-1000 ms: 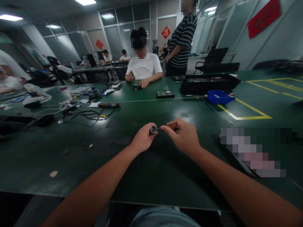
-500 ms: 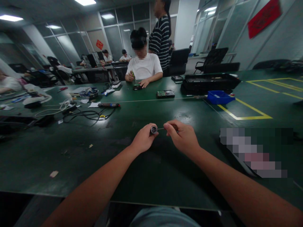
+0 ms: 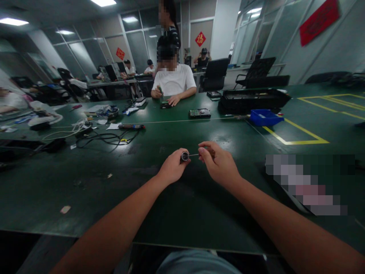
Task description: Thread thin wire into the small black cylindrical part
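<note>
My left hand (image 3: 172, 167) is closed around a short dark cylinder (image 3: 184, 156). Its round, silver-rimmed open end faces me; what kind of part it is I cannot make out. In my right hand (image 3: 221, 161) is a screwdriver (image 3: 194, 155), its thin metal shaft pointing left toward the cylinder's rim. Thumb and fingers pinch the screwdriver's handle, which they mostly hide. Whether the tip touches the cylinder cannot be seen clearly. Both hands are above the green table (image 3: 199, 213), close to each other.
An open hard drive (image 3: 200, 113), a blue bin (image 3: 265, 117) and a long black tray (image 3: 253, 99) stand beyond my hands. Black cables (image 3: 107, 140) and a pen-like tool (image 3: 131, 126) lie left. A pixelated flat object (image 3: 302, 186) lies right. A person in white (image 3: 173, 82) works opposite.
My right fingers have shifted on the screwdriver handle, covering more of it, and my index finger has lifted slightly. My left hand holds still. The person in stripes behind has walked left.
</note>
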Tool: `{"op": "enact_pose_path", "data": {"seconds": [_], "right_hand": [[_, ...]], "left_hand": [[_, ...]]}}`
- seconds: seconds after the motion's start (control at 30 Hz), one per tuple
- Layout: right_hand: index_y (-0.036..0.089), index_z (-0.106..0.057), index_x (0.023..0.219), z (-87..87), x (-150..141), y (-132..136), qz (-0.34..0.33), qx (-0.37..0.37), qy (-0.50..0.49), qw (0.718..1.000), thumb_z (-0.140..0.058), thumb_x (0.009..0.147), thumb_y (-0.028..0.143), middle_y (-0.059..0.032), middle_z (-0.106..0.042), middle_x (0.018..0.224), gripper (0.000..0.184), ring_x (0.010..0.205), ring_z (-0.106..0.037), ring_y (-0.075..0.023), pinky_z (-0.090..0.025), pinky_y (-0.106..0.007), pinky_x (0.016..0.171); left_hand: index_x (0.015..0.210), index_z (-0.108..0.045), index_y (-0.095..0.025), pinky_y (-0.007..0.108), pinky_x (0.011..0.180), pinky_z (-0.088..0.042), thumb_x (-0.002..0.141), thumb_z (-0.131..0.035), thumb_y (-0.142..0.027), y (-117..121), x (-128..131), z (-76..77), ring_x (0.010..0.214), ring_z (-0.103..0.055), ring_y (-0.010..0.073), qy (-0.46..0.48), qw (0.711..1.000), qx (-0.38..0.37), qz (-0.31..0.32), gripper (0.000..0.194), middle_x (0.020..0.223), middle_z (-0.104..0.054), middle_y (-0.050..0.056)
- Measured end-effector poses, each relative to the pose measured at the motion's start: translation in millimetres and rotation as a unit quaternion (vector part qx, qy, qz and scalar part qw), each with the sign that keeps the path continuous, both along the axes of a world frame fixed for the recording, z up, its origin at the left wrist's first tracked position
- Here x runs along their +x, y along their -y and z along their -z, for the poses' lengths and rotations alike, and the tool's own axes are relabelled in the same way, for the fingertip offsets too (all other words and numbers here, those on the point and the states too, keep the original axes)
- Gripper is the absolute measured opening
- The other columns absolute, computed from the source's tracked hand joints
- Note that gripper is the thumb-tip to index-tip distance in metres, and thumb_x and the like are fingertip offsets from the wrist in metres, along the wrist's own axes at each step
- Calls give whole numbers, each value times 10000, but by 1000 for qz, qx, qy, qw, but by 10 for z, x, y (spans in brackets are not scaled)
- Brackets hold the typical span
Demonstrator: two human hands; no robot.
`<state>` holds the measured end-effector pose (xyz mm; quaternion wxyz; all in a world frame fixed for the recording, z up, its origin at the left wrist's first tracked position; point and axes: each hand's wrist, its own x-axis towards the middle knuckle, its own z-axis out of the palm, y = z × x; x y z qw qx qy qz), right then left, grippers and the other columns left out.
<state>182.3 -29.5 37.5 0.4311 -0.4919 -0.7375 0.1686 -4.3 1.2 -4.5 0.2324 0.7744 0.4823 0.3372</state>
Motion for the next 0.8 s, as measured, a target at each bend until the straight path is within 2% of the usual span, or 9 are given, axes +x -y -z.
{"op": "enact_pose_path", "data": {"seconds": [0.13, 0.43, 0.63, 0.8], "right_hand": [[187, -512, 1266, 15, -1, -5, -10, 7, -1, 1000, -490, 950, 323, -62, -714, 858, 345, 749, -694, -209, -500, -336, 666], [193, -561, 1251, -1, -4, 3, 7, -13, -15, 1000, -493, 962, 378, -61, -727, 870, 350, 718, -701, -203, -523, -350, 673], [199, -481, 1353, 1, -15, 23, -57, -11, -37, 998, -461, 965, 280, -86, -714, 1049, 397, 813, -712, -185, -562, -347, 746], [220, -469, 1373, 24, -13, 0, -14, -9, -18, 1000, -519, 942, 323, -82, -725, 1012, 446, 818, -716, -219, -564, -387, 755]], "left_hand": [[1024, -579, -225, 304, 815, -450, 863, -598, -196, -7, -6, 17, 892, -592, 173, 4, 1000, 9, -2, 164, 983, -637, 20], [1040, -574, -222, 304, 799, -448, 876, -592, -223, -9, -20, 28, 897, -593, 176, 4, 1000, 2, 1, 165, 1005, -636, 29], [1041, -581, -224, 308, 801, -442, 873, -593, -214, -10, -17, 35, 912, -586, 179, -6, 1000, 8, 14, 169, 1013, -633, 27], [1041, -579, -217, 311, 815, -448, 874, -595, -213, -13, -13, 7, 914, -589, 182, -15, 1000, 2, -2, 168, 1008, -637, 31]]}}
